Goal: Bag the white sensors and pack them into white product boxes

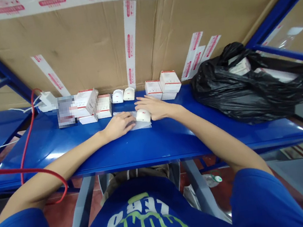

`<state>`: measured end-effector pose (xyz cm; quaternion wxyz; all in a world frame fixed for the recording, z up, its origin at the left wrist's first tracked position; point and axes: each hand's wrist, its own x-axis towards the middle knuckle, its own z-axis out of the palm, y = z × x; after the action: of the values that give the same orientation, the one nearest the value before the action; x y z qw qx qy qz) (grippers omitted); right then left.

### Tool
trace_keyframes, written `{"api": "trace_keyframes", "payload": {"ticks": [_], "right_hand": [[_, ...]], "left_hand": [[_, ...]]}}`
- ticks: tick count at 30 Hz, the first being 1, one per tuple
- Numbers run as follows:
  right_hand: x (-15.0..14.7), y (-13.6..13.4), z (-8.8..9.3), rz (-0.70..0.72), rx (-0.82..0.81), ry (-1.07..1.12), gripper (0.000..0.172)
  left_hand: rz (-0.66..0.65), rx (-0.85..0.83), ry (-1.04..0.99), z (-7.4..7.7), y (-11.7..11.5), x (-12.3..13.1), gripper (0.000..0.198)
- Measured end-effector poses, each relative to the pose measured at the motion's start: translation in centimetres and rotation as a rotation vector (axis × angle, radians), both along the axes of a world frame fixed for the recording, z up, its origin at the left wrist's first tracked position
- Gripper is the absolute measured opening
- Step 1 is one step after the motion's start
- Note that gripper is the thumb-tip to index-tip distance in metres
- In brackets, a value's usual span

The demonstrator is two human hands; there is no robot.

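Note:
A white, rounded plastic device [142,115] with a small red mark rests over a clear plastic bag [142,125] on the blue table. My right hand [153,107] is closed around the device's right side, with some fingers reaching past its far edge. Just to the left, my left hand [119,125] bends its fingers over the bag's left part and grips it there. My left palm covers some of the bag. Two similar devices, one white [117,96] and one cream [129,93], stand side by side beyond my hands.
Small white boxes with red edges stand at the back left [86,103] and behind my right hand [170,82]. A black plastic bag [230,86] holding boxes fills the right side. A red cable [27,143] and a white plug [47,100] are at the left.

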<state>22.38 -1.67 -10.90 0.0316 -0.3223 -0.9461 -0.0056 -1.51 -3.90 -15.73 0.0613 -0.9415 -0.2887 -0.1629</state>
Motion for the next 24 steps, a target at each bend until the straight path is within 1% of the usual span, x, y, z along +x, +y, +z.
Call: {"api": "trace_keyframes", "payload": {"ticks": [2,5,8,12,15,18,21,24], "right_hand": [[0.0,-0.8,0.3,-0.038,-0.006,-0.016,0.051],[0.5,-2.0,0.5,-0.163,-0.035,-0.014,0.042],[1.8,-2.5,0.3,-0.289,-0.059,0.068,0.047],[3.8,-1.5,-0.6,-0.421,-0.057,0.163,0.052],[4.8,-0.5,-1.7,-0.411,-0.043,0.243,0.055],[5.2,0.2,-2.5,-0.384,-0.007,0.319,0.056],[5.0,0.2,-2.6,-0.415,0.008,0.341,0.055],[4.7,-0.1,-2.1,-0.465,0.014,0.354,0.055]], "left_hand": [[0.007,-0.006,0.015,0.1,0.1,0.0,0.022],[0.008,-0.053,0.036,0.5,0.4,0.1,0.025],[0.002,-0.099,0.080,0.8,0.8,0.5,0.030],[0.039,-0.125,0.125,0.7,1.4,1.6,0.036],[0.056,-0.129,0.148,0.4,1.4,2.3,0.035],[0.047,-0.123,0.134,0.0,1.2,2.8,0.031],[0.053,-0.118,0.097,-0.3,0.9,3.1,0.031],[0.070,-0.123,0.034,-0.5,0.7,3.0,0.028]]}}
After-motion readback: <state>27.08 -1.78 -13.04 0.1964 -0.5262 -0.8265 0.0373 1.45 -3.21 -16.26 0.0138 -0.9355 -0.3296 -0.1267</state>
